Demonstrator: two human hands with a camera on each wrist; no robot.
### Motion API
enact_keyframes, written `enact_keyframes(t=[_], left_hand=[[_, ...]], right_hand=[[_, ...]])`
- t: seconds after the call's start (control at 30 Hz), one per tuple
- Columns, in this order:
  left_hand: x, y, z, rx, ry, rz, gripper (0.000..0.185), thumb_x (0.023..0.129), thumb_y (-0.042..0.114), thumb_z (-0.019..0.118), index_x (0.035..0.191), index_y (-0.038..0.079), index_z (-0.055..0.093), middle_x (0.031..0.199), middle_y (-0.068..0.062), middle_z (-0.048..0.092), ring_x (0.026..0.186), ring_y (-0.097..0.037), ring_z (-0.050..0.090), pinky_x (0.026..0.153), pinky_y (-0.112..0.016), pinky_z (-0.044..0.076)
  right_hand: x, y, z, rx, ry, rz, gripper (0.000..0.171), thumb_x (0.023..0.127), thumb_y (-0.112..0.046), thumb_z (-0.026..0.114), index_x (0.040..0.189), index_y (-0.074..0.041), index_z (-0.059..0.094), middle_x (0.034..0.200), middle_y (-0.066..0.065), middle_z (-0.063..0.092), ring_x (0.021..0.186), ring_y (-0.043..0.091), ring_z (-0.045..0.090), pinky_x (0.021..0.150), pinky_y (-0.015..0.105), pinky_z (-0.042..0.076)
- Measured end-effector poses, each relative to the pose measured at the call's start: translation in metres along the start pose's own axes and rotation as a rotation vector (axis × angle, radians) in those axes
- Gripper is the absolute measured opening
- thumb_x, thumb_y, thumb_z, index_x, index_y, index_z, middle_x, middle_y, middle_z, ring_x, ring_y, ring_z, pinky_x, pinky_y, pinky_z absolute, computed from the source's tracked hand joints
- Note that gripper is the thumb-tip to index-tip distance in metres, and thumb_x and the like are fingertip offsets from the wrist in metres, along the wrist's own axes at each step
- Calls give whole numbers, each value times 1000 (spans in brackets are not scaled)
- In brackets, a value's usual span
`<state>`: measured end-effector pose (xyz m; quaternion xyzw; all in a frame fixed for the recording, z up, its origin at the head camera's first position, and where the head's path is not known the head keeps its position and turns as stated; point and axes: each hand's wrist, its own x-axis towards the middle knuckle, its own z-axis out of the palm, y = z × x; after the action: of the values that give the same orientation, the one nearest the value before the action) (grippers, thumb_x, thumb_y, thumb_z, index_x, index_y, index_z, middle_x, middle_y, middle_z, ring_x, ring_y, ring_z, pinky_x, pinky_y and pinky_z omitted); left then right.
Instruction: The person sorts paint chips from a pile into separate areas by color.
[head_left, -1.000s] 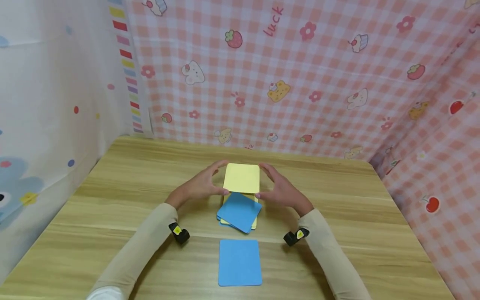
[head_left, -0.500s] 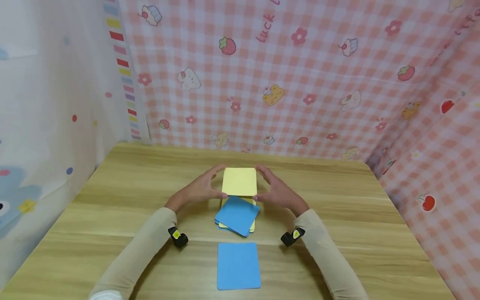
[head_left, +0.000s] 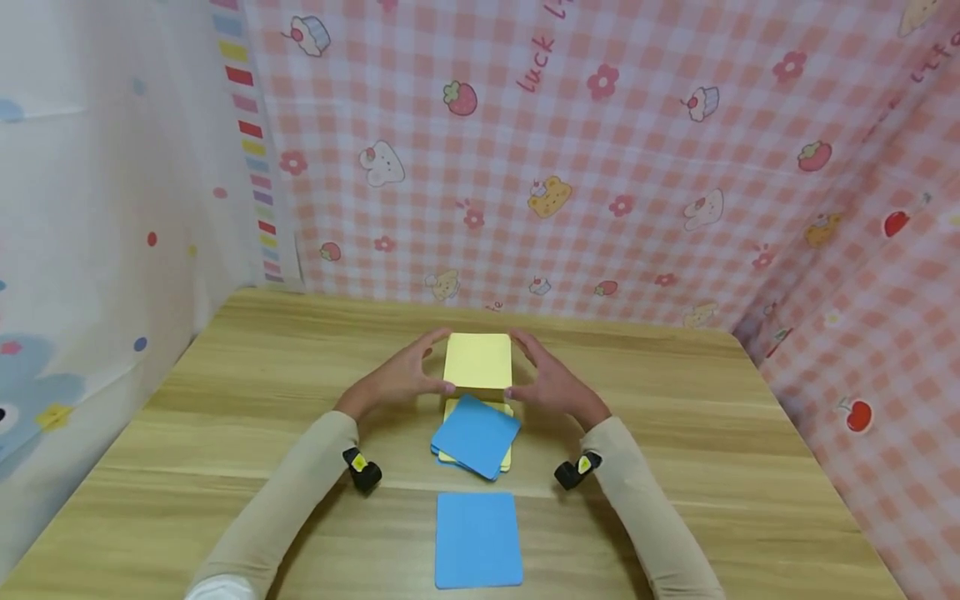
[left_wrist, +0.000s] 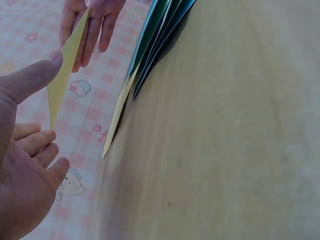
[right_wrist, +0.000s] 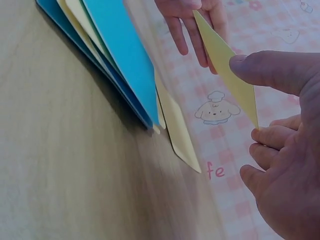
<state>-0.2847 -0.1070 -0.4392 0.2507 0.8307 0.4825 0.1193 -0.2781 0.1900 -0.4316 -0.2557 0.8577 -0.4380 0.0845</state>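
A square yellow card (head_left: 477,361) is held level above the table at the far end of a pile. My left hand (head_left: 401,371) pinches its left side, thumb at the near corner and fingertips at the far one. On the opposite side my right hand (head_left: 555,379) grips it the same way; the right wrist view shows the right thumb (right_wrist: 245,65) against the card's near edge. Just nearer lies the loose pile of blue and yellow cards, topped by a blue card (head_left: 477,436) turned askew. Both wrist views show the pile's layers slightly fanned apart.
A separate blue card (head_left: 478,542) lies flat closer to the person. The wooden table (head_left: 225,400) ends at a pink checked cloth (head_left: 487,167) behind and at the right. A white patterned curtain (head_left: 112,167) hangs on the left.
The yellow card and both hands have shifted slightly away from the pile, widening the visible gap. The pile and the separate blue card stay in place while the head view tilts a little.
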Motion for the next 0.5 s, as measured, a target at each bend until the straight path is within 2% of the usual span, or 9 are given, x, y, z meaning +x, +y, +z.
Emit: enact_keyframes(t=[0.3,0.5], left_hand=[[13,-5,1,-13,3,-14,104,85,39,83,163,15,18,169,-8,15,150,-45,21,117,-59,29],[20,-8,0,-8,8,-15,103,86,36,83,163,14,18,169,-9,13,149,-47,22,117,-59,28]], right_hand=[[7,7,0,22,6,43,99,88,-12,77,163,-11,12,169,11,15,154,35,12,122,56,16],[14,14,1,61,-1,43,98,89,-8,75,162,-11,11,169,12,13,154,36,10,122,55,14]])
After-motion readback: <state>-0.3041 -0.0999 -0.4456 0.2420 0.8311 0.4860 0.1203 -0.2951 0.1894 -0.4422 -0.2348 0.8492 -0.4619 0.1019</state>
